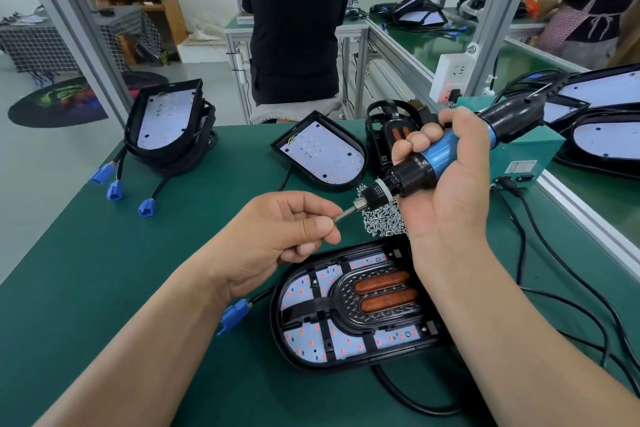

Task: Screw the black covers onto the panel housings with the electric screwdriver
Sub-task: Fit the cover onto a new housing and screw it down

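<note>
Hovering over green mat (138,270), left grip (277,229) pinches bit (344,213), right grip (450,198) clasps screwdriver (445,154).

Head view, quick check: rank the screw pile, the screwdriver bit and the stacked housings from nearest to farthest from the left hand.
1. Screwdriver bit: pinched in the left hand's fingertips.
2. Screw pile: just right of it, on the mat.
3. Stacked housings: back left corner of the table.
</note>
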